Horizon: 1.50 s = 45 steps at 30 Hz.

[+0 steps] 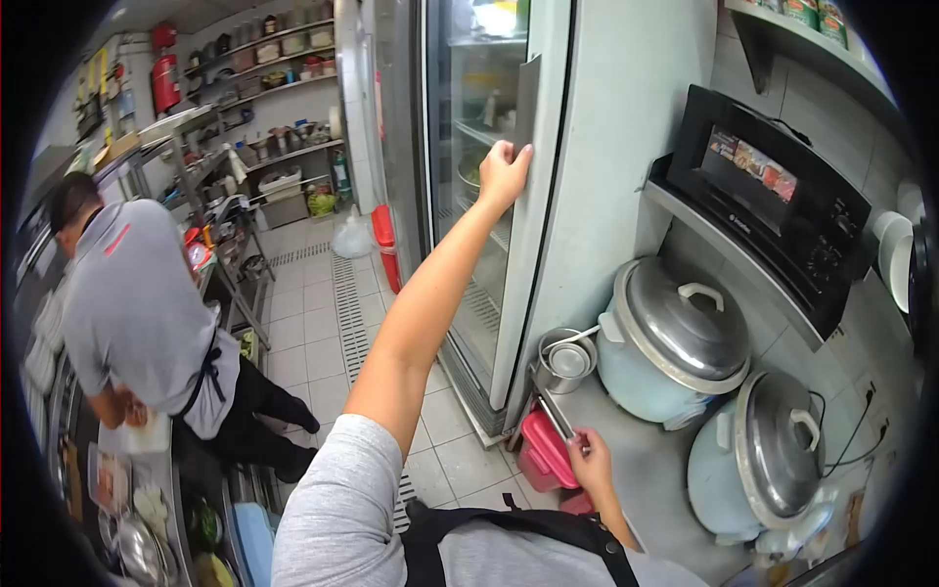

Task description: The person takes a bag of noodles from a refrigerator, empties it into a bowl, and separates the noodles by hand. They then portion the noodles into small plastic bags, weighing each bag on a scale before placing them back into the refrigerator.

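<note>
My left hand (pixel 504 174) reaches up and forward, its fingers curled round the lower end of the grey handle (pixel 528 103) on the glass refrigerator door (pixel 489 245). Behind the glass, wire shelves and a bowl show. Low on the right, my right hand (pixel 592 460) is closed at the front edge of the steel counter (pixel 631 470). A narrow dark, metal-looking piece (pixel 556 419) lies right by its fingertips; I cannot tell what the fingers hold. Below that hand is a red plastic container (pixel 545 455).
Two large lidded rice cookers (pixel 675 342) stand on the right counter beside nested metal pots (pixel 567 360). Above them a black microwave (pixel 758 205) sits on a shelf. A co-worker (pixel 147 293) bends over the left worktop. A floor drain grate (pixel 347 313) runs along the tiled aisle.
</note>
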Tool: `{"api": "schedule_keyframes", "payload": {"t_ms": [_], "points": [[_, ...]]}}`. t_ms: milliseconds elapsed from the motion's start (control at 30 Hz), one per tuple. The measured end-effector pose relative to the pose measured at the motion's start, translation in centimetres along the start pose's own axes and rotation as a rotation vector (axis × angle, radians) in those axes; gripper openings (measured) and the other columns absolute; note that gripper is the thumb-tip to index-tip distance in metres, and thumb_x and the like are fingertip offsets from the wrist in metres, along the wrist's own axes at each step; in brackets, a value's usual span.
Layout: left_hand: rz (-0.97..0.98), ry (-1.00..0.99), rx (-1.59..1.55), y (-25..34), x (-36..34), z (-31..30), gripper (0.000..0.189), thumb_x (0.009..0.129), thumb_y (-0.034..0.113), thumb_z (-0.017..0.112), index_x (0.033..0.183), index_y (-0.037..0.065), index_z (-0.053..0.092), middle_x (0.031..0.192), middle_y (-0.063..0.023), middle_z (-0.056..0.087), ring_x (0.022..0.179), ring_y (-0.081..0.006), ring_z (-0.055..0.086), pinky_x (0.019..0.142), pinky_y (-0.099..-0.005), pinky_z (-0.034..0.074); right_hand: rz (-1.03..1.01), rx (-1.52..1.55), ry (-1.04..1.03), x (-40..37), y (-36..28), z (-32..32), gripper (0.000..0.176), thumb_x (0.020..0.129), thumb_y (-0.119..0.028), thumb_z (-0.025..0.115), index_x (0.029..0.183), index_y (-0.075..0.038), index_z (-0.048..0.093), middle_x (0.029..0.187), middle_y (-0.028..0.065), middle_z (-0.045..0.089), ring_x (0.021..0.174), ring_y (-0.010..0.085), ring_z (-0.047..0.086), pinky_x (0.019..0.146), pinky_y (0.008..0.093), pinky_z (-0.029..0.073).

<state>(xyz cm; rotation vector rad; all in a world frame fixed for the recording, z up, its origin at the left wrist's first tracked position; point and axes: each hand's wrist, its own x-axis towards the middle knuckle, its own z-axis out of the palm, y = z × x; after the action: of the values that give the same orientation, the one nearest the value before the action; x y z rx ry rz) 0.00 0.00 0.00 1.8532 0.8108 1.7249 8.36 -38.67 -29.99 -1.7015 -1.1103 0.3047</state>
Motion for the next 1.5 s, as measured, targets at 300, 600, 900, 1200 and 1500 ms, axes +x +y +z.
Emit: {"api": "schedule_keyframes", "payload": {"t_ms": [300,600,900,1200,1500], "points": [[0.221,-0.693,-0.211,-3.4,4.6,-4.9,0.028,0.088,0.03,0.061,0.096,0.004,0.055,0.065,0.0021,0.047,0.055,-0.0063,0.046,0.05,-0.0228,0.038,0.259,0.128,0.215,3.9,-6.2,16.7,0.014,0.082,-0.011,0.063,0.092,0.0,0.062,0.072,0.0067,0.062,0.063,0.0128,0.058,0.06,0.0251,0.047],[-0.02,-0.658,-0.626,-7.1,3.5,-19.3,0.02,0.082,0.006,0.065,0.076,0.003,0.046,0.067,0.0075,0.037,0.058,-0.0022,0.032,0.048,-0.0215,0.026,0.384,-0.033,0.278,5.9,-7.9,24.0,0.016,0.082,-0.014,0.064,0.092,-0.002,0.063,0.075,0.0082,0.065,0.068,0.0144,0.062,0.063,0.0275,0.049],[0.125,0.109,-0.443,-23.2,-0.2,-37.3,0.053,0.094,0.033,0.039,0.132,-0.004,0.037,0.122,-0.0227,0.051,0.11,-0.0282,0.053,0.092,-0.0386,0.043,0.21,0.14,0.177,15.3,-8.8,25.5,0.028,0.084,-0.011,0.065,0.11,-0.004,0.057,0.096,0.0045,0.059,0.082,0.0091,0.056,0.069,0.0249,0.048],[-0.157,0.67,-0.07,-26.2,7.8,-43.7,0.07,0.098,0.05,0.015,0.13,-0.007,0.039,0.121,-0.0227,0.053,0.108,-0.0296,0.054,0.098,-0.0396,0.04,-0.037,-0.057,0.861,37.3,-12.9,26.0,0.065,0.098,-0.037,0.034,0.141,0.008,0.013,0.146,0.026,0.019,0.138,0.033,0.016,0.112,0.0359,0.012],[0.043,0.771,0.448,-38.1,12.5,-45.1,0.056,0.099,0.04,0.024,0.119,-0.007,0.048,0.109,-0.0245,0.057,0.098,-0.0317,0.057,0.092,-0.0403,0.046,0.037,0.062,0.957,43.8,-11.7,30.0,0.074,0.094,-0.039,0.044,0.14,0.008,0.01,0.142,0.0329,0.013,0.133,0.0435,0.017,0.11,0.045,0.015]]}}
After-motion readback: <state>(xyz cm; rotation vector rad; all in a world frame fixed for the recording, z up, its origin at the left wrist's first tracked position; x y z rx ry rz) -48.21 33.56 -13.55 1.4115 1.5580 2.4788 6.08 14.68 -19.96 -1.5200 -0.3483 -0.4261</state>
